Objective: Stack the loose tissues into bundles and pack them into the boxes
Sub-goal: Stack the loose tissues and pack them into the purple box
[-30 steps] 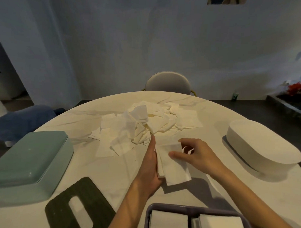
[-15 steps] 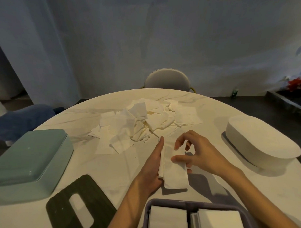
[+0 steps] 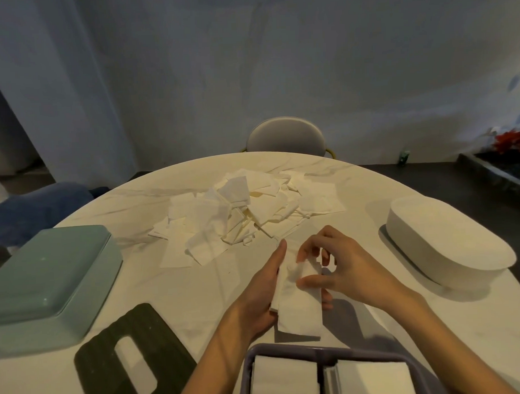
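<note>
Since a second ago the bundle (image 3: 298, 304) has turned narrower and more upright between the hands, and the right hand (image 3: 341, 270) has shifted from lying flat across it to pinching its top edge. The left hand (image 3: 265, 294), fingers straight, stands edge-on against the bundle's left side, probably as a stop to square the sheets, while the right thumb and fingers grip the top tissue to align it. Beyond lies the loose pile (image 3: 241, 209); the grey box (image 3: 317, 354) nearest the person already holds two stacks. Both the green box (image 3: 46, 275) and white box (image 3: 449, 237) sit inverted, unfilled.
</note>
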Available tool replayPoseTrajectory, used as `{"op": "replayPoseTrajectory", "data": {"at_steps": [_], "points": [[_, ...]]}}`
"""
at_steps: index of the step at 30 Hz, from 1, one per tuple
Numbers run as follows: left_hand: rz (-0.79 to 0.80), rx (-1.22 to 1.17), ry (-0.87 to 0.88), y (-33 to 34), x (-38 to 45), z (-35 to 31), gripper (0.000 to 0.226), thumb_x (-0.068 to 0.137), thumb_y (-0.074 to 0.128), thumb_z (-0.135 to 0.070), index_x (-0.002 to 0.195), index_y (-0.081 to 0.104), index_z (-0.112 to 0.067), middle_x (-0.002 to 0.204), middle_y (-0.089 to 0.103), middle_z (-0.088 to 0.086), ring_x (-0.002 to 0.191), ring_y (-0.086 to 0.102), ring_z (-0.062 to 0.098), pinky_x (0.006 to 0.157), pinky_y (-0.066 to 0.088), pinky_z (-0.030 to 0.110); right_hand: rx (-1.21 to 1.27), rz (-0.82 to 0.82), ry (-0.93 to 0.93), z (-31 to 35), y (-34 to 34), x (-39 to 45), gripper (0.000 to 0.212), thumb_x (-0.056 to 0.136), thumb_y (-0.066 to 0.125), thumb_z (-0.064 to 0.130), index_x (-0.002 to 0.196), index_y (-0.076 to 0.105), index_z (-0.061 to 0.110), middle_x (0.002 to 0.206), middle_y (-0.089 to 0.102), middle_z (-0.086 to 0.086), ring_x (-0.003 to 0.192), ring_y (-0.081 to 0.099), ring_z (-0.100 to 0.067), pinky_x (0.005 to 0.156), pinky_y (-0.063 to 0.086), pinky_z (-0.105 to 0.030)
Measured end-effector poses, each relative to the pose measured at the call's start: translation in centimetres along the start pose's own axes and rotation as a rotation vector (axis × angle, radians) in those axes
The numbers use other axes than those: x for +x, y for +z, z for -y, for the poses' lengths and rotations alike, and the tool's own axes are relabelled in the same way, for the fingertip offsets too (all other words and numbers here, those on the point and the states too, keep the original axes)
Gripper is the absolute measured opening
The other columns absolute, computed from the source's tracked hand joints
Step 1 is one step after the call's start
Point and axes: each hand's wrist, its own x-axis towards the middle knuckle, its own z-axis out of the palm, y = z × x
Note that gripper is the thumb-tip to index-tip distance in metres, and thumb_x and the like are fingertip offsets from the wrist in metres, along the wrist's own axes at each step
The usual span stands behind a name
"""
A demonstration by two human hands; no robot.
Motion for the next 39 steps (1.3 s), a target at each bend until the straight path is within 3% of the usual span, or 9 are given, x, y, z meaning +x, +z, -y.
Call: {"op": "replayPoseTrajectory", "data": {"at_steps": [5, 10, 16, 19, 22, 26, 32, 36, 39], "points": [[0.023, -0.028, -0.042, 0.4, -0.3, -0.2, 0.062, 0.103, 0.039, -0.061, 0.124, 0.075, -0.015, 0.128, 0.066, 0.024, 0.113, 0.062, 0.042, 0.101, 0.052, 0.056, 0.034, -0.031, -0.076, -0.4, -0.2, -0.3, 0.029, 0.075, 0.086, 0.042, 0.090, 0.062, 0.037, 0.106, 0.054, 0.021, 0.095, 0.053, -0.009, 0.075, 0.047, -0.014], [0.059, -0.001, -0.076, 0.5, -0.7, -0.5, 0.074, 0.097, 0.039, -0.073, 0.135, 0.067, -0.016, 0.123, 0.065, 0.022, 0.108, 0.065, 0.037, 0.113, 0.040, 0.059, 0.153, -0.058, -0.136, -0.1, -0.9, -0.6, 0.019, 0.082, 0.083, 0.036, 0.091, 0.068, 0.030, 0.090, 0.068, 0.018, 0.088, 0.062, -0.007, 0.072, 0.046, -0.011], [0.210, 0.058, -0.098, 1.0, -1.1, -0.8, 0.093, 0.086, 0.049, -0.083, 0.136, 0.059, -0.004, 0.116, 0.063, 0.022, 0.096, 0.065, 0.035, 0.090, 0.055, 0.051, 0.145, -0.161, -0.103, -0.1, -0.7, -0.5, 0.015, 0.086, 0.078, 0.036, 0.097, 0.069, 0.032, 0.095, 0.069, 0.020, 0.089, 0.064, -0.001, 0.071, 0.045, -0.006], [0.171, 0.148, -0.041, 0.8, -1.3, -0.6, 0.087, 0.083, 0.071, -0.068, 0.140, 0.052, -0.004, 0.111, 0.064, 0.021, 0.093, 0.065, 0.032, 0.084, 0.057, 0.046, 0.117, -0.208, -0.126, -0.1, -0.5, -0.4, 0.018, 0.087, 0.074, 0.045, 0.101, 0.069, 0.035, 0.102, 0.069, 0.022, 0.094, 0.062, 0.000, 0.074, 0.043, -0.005], [0.160, 0.210, 0.012, 1.0, -1.6, -0.7, 0.065, 0.096, 0.066, -0.051, 0.139, 0.053, -0.005, 0.108, 0.068, 0.020, 0.089, 0.068, 0.031, 0.078, 0.059, 0.042, 0.099, -0.149, -0.136, -0.2, -0.5, -0.4, 0.045, 0.078, 0.065, 0.066, 0.118, 0.062, 0.046, 0.122, 0.060, 0.029, 0.107, 0.058, 0.004, 0.084, 0.045, -0.007], [0.206, 0.388, 0.090, 0.3, -1.5, -1.3, 0.055, 0.096, 0.067, -0.035, 0.138, 0.051, -0.004, 0.112, 0.069, 0.019, 0.090, 0.070, 0.027, 0.074, 0.059, 0.038, 0.121, -0.090, -0.108, -1.1, -0.3, -0.3, 0.041, 0.086, 0.070, 0.052, 0.125, 0.059, 0.045, 0.120, 0.061, 0.031, 0.107, 0.058, 0.006, 0.088, 0.049, -0.012], [-0.241, 0.655, 0.462, -1.7, -0.9, -2.2, 0.026, 0.090, 0.076, -0.016, 0.112, 0.063, -0.011, 0.101, 0.068, 0.000, 0.090, 0.066, 0.011, 0.071, 0.055, 0.023, 0.284, -0.182, 0.025, -2.5, 0.3, 0.3, 0.038, 0.088, 0.075, 0.037, 0.123, 0.065, 0.028, 0.114, 0.069, 0.016, 0.100, 0.066, -0.007, 0.086, 0.058, -0.019], [-0.294, 0.685, 0.556, -1.6, -1.0, -1.8, 0.020, 0.095, 0.069, -0.005, 0.114, 0.062, -0.009, 0.106, 0.067, 0.003, 0.088, 0.066, 0.001, 0.069, 0.054, 0.017, 0.399, -0.186, 0.094, -2.6, 2.4, 0.5, 0.032, 0.090, 0.075, 0.028, 0.120, 0.063, 0.025, 0.113, 0.069, 0.012, 0.103, 0.067, -0.013, 0.085, 0.060, -0.023], [-0.328, 0.639, 0.586, -0.9, -0.7, -0.9, 0.015, 0.100, 0.064, -0.009, 0.114, 0.062, -0.013, 0.109, 0.064, 0.000, 0.095, 0.063, 0.001, 0.071, 0.055, 0.017, 0.536, -0.186, 0.087, -2.3, 4.0, 0.3, 0.047, 0.088, 0.075, 0.009, 0.128, 0.056, 0.025, 0.123, 0.061, 0.006, 0.111, 0.063, -0.015, 0.086, 0.059, -0.025]]}}
